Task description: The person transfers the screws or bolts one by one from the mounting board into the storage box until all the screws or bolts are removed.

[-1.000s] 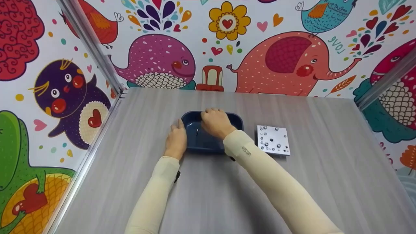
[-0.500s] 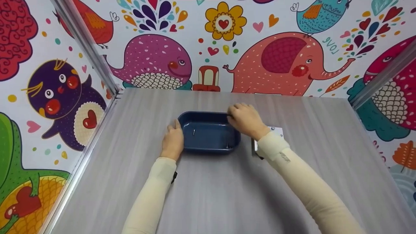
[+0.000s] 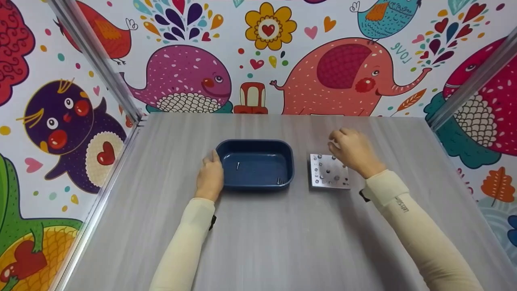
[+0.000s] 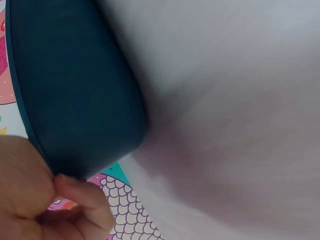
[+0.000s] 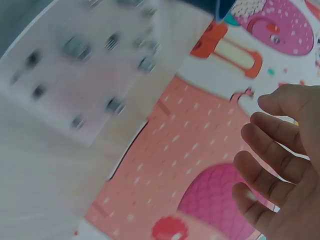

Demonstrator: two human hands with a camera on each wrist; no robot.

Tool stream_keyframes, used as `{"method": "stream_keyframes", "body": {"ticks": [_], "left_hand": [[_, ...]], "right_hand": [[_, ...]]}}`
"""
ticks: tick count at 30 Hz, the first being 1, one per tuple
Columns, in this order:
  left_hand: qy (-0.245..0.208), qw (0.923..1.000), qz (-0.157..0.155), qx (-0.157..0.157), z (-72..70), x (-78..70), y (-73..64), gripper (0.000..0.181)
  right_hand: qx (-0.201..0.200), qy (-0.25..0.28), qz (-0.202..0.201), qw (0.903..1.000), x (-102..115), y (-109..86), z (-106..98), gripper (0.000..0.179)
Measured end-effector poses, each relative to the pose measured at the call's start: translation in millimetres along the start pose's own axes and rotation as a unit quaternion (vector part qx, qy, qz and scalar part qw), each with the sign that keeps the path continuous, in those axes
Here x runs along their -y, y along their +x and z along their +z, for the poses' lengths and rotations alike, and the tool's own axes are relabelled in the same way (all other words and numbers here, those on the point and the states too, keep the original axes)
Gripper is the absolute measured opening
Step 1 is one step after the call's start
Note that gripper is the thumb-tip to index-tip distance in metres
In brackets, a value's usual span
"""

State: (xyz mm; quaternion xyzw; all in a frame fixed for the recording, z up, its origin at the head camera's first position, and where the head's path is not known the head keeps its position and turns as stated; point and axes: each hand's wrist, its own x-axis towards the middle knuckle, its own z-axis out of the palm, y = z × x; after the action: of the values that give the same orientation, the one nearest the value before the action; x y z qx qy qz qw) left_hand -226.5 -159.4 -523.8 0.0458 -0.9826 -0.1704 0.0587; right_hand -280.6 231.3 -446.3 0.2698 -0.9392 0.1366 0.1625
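Note:
A dark blue plastic tray (image 3: 254,186) lies on the table. My left hand (image 3: 210,178) is at its left side and holds its rim; in the left wrist view, thumb and curled fingers meet at the tray's corner. Inside lie a small screw (image 3: 238,165) near the left and a few small metal pieces (image 3: 279,181), apparently screws, in the front right corner. To the right lies a square silver metal plate (image 3: 329,182) with several bolts and holes. My right hand (image 3: 355,151) hovers over the plate's far right side, fingers loosely bent, holding nothing in the right wrist view.
The grey wood-grain table (image 3: 258,242) extends around the tray and plate. A patterned wall (image 3: 258,60) stands behind, with metal frame posts at the left (image 3: 101,60) and right (image 3: 472,81) corners.
My right hand has moved right, from over the tray to above the plate, and its fingers have loosened. The left hand stays at the tray's left side. The head view has shifted slightly.

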Motion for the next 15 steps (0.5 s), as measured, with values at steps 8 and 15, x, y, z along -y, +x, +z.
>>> {"method": "stream_keyframes", "body": {"ticks": [8, 15], "left_hand": [[-0.004, 0.9999, -0.01, 0.01, -2.1, -0.1, -0.9, 0.049], [-0.008, 0.9999, -0.007, 0.006, -1.7, -1.3, -0.9, 0.048]], "right_hand": [[0.007, 0.001, 0.061, 0.9981, -28.7, -20.3, -6.6, 0.012], [0.047, -0.001, 0.097, 0.9942, -42.2, -38.7, 4.1, 0.013]]}}
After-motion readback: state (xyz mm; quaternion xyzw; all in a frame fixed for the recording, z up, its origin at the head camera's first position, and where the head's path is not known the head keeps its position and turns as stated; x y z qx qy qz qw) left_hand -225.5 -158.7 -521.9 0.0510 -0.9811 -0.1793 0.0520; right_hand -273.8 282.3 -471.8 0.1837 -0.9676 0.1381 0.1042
